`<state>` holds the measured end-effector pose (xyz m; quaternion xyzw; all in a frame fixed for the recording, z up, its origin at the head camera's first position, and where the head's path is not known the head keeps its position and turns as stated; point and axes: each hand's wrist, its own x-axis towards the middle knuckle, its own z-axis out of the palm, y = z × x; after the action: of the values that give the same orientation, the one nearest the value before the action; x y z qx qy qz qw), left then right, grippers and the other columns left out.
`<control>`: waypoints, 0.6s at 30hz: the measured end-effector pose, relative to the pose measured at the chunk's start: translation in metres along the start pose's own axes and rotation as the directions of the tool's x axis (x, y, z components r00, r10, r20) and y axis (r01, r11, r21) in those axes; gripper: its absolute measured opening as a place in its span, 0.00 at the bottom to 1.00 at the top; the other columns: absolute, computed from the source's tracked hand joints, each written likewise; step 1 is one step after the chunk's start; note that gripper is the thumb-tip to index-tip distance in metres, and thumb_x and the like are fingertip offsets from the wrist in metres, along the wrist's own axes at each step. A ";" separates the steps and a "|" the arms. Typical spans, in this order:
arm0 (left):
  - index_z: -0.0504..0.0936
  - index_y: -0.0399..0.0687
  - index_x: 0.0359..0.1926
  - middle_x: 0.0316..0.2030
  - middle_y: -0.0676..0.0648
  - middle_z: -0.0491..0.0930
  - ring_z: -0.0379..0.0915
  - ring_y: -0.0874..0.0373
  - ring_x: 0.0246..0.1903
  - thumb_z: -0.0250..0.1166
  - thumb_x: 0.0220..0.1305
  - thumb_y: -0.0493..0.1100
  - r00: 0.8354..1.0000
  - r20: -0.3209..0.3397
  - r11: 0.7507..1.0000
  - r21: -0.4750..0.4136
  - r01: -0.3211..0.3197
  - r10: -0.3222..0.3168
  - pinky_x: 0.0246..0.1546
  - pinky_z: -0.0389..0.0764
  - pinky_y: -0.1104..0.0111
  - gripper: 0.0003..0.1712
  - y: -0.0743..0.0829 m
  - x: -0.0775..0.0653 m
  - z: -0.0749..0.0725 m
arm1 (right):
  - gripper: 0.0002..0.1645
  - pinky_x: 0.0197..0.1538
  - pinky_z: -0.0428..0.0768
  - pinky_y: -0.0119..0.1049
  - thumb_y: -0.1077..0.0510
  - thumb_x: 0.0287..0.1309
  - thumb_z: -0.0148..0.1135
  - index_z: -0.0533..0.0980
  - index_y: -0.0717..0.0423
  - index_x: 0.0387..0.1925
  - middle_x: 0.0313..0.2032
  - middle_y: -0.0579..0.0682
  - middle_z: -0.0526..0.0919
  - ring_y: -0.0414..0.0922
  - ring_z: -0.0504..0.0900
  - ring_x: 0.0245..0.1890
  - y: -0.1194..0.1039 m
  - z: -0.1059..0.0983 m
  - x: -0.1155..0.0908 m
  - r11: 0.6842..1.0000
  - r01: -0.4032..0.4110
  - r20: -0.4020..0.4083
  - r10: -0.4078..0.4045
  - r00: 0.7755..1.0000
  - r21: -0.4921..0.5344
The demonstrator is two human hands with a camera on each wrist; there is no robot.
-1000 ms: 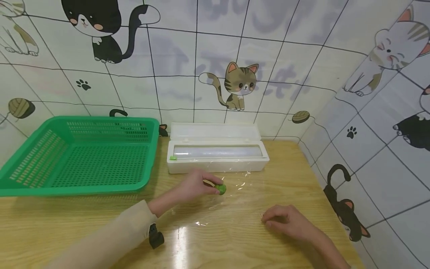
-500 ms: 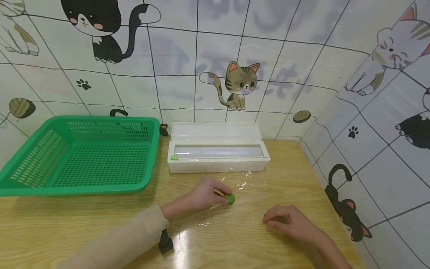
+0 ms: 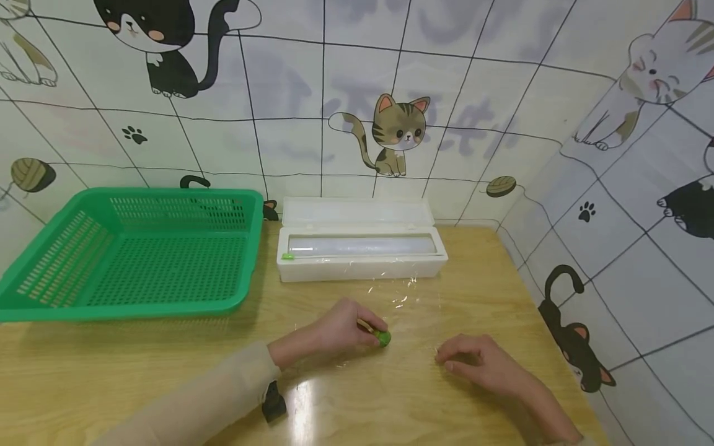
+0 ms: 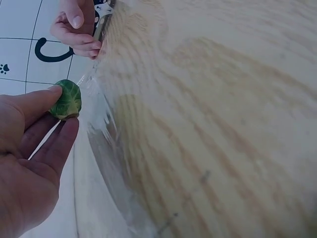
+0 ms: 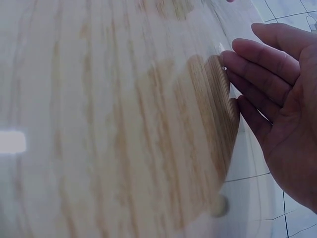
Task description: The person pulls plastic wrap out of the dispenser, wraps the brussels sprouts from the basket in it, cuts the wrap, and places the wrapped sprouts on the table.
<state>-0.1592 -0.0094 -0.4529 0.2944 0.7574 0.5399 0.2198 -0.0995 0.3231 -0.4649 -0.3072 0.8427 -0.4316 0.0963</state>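
My left hand (image 3: 344,329) pinches a small green Brussels sprout (image 3: 382,337) between thumb and fingertips, low over the middle of the table. In the left wrist view the leafy Brussels sprout (image 4: 67,100) shows its pale cut base. Beneath it a sheet of clear plastic wrap (image 3: 401,301) stretches from the white dispenser box (image 3: 362,270) toward me. Further right, my right hand (image 3: 482,365) rests its fingertips at the wrap's edge. The right wrist view shows that hand's fingers (image 5: 262,74) extended, with the thumb apart from them.
A green perforated basket (image 3: 251,248) stands at the left back. The dispenser's lid (image 3: 357,212) is raised against the cat-patterned wall, and a green slider (image 3: 287,256) sits at its left end. The wooden table (image 3: 167,365) ends at the wall on the right.
My left hand has carried the Brussels sprout right and toward me over the wrap, mostly in the first half second. The right hand has stayed almost still.
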 end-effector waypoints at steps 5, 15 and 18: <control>0.90 0.35 0.43 0.43 0.43 0.89 0.86 0.57 0.40 0.73 0.57 0.26 1.000 -0.004 0.999 0.041 0.007 -0.007 0.40 0.84 0.73 0.12 -0.006 -0.002 -0.001 | 0.11 0.58 0.75 0.27 0.65 0.65 0.68 0.86 0.48 0.46 0.45 0.45 0.88 0.42 0.84 0.48 0.001 -0.002 0.001 1.000 0.007 0.003 -0.007 1.000 0.003; 0.89 0.35 0.43 0.40 0.44 0.89 0.86 0.58 0.40 0.72 0.59 0.26 1.000 -0.024 0.998 0.056 0.006 -0.004 0.42 0.84 0.74 0.11 -0.010 -0.004 -0.002 | 0.12 0.57 0.73 0.25 0.67 0.63 0.69 0.86 0.49 0.45 0.44 0.46 0.88 0.42 0.84 0.47 0.003 0.000 0.001 0.999 0.034 -0.009 -0.034 0.999 0.019; 0.89 0.34 0.44 0.41 0.43 0.89 0.86 0.57 0.41 0.72 0.58 0.26 1.000 -0.022 0.999 0.051 0.001 0.000 0.42 0.84 0.74 0.11 -0.010 -0.005 -0.001 | 0.13 0.57 0.74 0.24 0.67 0.62 0.70 0.86 0.50 0.45 0.44 0.46 0.88 0.42 0.84 0.46 0.003 0.001 0.001 0.999 0.051 -0.015 -0.050 0.999 0.013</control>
<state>-0.1587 -0.0162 -0.4621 0.2937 0.7733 0.5236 0.2038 -0.1008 0.3232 -0.4684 -0.3245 0.8324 -0.4418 0.0813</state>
